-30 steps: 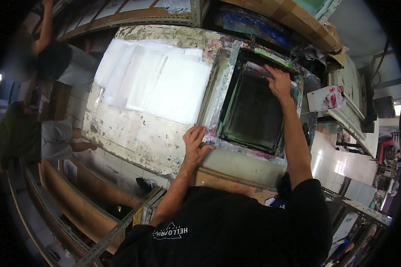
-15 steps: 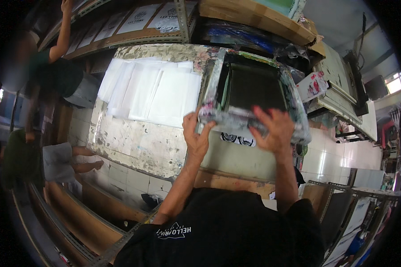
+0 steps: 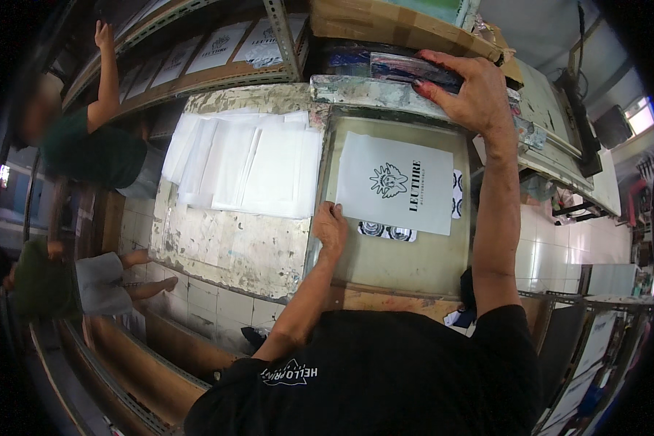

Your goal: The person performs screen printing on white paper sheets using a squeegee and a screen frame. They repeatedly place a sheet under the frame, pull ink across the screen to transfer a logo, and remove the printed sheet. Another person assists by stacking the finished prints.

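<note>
A white sheet (image 3: 363, 174) printed in black with a figure and lettering lies on the pale, glassy printing bed (image 3: 414, 269). At its lower left corner, my left hand (image 3: 330, 227) has its fingers closed on the paper's edge. Beyond the bed, the paint-stained screen frame (image 3: 374, 94) stands raised, hinged side away from me. My right hand (image 3: 479, 94), red stains on its fingertips, wraps around the top of that frame. Under the sheet, cards with black round patterns (image 3: 389, 232) stick out at the near and right sides.
Left of the bed, overlapping blank white sheets (image 3: 254, 167) are spread on a worn, paint-flecked table (image 3: 225, 251). A metal rack (image 3: 287, 43) with printed sheets stands behind, beside a cardboard box (image 3: 407, 29). Two other people (image 3: 87, 145) are at the left.
The screen frame has swung up and away, uncovering the printed sheet. My right hand has moved far forward with it; my left hand has let go of the frame and dropped to the sheet's corner.
</note>
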A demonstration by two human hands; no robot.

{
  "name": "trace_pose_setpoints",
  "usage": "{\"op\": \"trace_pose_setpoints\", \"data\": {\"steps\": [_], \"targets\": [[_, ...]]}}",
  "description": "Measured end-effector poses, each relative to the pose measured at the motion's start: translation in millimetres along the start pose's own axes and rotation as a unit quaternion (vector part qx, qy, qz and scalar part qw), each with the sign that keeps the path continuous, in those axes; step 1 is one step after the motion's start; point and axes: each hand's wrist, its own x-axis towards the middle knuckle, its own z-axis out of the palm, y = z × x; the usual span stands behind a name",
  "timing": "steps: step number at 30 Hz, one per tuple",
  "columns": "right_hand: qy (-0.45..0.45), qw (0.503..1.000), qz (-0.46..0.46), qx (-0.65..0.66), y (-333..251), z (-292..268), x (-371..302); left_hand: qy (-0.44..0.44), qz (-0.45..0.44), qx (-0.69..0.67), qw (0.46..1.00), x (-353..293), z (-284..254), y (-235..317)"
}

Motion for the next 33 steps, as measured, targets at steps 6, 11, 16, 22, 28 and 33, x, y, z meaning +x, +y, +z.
{"op": "trace_pose_setpoints", "data": {"steps": [6,11,16,22,28,33], "targets": [[-0.03,0.999,0.022,0.012,4,-3,6,0.062,-0.037,-0.269,0.96,43,-36,29],[-0.032,0.999,0.006,-0.02,4,-4,7,0.119,-0.09,-0.275,0.95,119,-110,-38],[-0.021,1.0,0.019,0.009,3,-3,4,0.218,-0.168,-0.311,0.91,184,-191,-118],[-0.021,1.0,0.016,-0.005,-5,-6,4,0.331,-0.224,-0.309,0.863,222,-290,-191],[-0.02,1.0,0.01,0.005,13,4,1,0.451,-0.194,-0.002,0.871,141,-304,-196],[-0.049,0.998,0.015,0.036,5,0,4,0.009,-0.115,-0.01,0.993,-102,-275,-167]]}}
